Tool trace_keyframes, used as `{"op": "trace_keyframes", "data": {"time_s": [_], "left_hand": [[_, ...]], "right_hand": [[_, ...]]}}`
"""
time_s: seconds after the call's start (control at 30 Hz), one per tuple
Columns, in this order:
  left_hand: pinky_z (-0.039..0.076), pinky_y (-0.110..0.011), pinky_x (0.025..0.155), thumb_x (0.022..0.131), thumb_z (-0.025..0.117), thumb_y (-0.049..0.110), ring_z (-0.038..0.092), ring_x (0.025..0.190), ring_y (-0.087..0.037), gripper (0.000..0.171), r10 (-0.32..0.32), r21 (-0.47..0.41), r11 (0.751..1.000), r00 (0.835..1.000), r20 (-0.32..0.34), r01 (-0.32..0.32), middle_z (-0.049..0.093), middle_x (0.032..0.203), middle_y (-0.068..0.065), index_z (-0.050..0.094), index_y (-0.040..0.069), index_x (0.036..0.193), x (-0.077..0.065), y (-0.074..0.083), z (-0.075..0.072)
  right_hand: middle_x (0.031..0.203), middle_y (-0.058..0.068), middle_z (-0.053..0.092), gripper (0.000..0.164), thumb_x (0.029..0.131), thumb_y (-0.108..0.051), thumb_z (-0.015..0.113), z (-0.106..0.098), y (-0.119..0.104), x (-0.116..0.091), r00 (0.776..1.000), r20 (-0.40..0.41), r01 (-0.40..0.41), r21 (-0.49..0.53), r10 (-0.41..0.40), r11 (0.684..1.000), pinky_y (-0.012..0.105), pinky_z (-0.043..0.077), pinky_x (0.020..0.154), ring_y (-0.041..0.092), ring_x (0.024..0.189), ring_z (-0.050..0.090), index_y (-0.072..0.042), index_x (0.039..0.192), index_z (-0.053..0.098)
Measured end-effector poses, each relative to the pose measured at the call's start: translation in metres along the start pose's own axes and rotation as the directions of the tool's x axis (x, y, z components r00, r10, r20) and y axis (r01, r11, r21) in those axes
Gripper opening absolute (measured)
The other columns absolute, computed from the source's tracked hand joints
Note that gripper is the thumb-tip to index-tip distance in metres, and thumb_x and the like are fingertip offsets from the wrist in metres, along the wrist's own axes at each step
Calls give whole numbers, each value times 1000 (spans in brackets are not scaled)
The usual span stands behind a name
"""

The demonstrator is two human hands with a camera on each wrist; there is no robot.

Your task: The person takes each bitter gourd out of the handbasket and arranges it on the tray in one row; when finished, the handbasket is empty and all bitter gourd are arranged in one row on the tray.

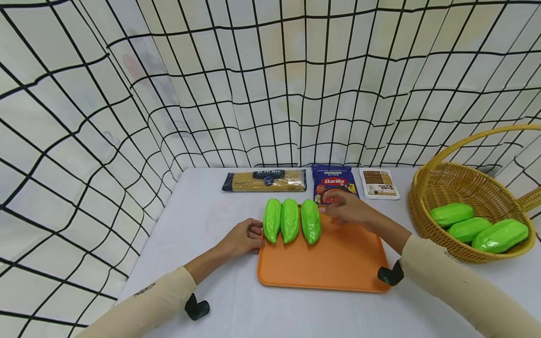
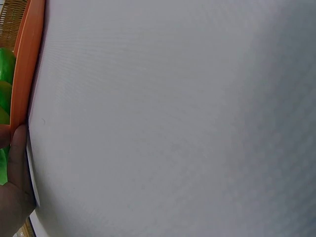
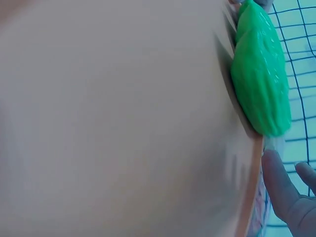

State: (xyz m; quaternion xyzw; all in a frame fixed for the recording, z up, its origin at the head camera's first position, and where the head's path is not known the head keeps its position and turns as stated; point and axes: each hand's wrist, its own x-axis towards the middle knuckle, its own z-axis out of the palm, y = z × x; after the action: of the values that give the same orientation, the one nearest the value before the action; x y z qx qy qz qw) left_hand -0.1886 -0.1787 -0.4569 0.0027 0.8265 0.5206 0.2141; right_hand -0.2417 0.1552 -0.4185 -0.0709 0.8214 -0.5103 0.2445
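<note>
Three glossy, ribbed green bitter melons lie across the back left of an orange tray (image 1: 321, 267). The left melon (image 1: 272, 220) and the middle melon (image 1: 289, 220) are side by side; the right melon (image 1: 311, 221) sits slightly apart. At the tray's left edge, my left hand (image 1: 241, 238) pinches the rim, with thumb and finger on either side of it in the left wrist view. My right hand (image 1: 348, 209) hovers over the tray's back edge, just right of the right melon. In the right wrist view its finger (image 3: 279, 185) extends close to the melon's end, holding nothing.
A wicker basket (image 1: 416, 206) with three more green melons stands at the right. Along the back lie a spaghetti pack (image 1: 270, 182), a blue Barilla pouch (image 1: 334, 178) and a white-and-brown packet (image 1: 379, 183). Black netting (image 1: 300, 98) rises behind and left of the white table (image 1: 203, 300).
</note>
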Motion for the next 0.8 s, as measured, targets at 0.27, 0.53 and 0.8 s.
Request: {"op": "trace_keyframes", "data": {"time_s": [0.27,0.53,0.8], "left_hand": [[63,-31,75,81,70,0,60,96,-19,55,-11,-6,1000,1000,-9,11,57,114,-12,52,-1,133,1,-2,1],[63,-32,76,81,70,-1,60,96,-18,54,-18,-18,1000,1000,-18,17,57,113,-11,53,0,133,2,-2,2],[63,-32,76,80,71,0,61,96,-18,56,-15,-12,1000,1000,-14,15,57,114,-11,52,0,133,1,-2,1]], "right_hand": [[137,27,49,79,91,-40,72,-40,6,-34,998,-51,-39,-41,37,998,45,60,92,36,109,68,-2,150,36],[142,31,45,83,95,-44,66,-76,20,-77,992,-107,-74,-100,63,992,43,61,91,38,117,62,0,154,28],[138,27,50,71,98,-41,62,-115,26,-119,987,-161,-31,-168,3,985,38,62,86,18,105,66,-2,151,34]]}}
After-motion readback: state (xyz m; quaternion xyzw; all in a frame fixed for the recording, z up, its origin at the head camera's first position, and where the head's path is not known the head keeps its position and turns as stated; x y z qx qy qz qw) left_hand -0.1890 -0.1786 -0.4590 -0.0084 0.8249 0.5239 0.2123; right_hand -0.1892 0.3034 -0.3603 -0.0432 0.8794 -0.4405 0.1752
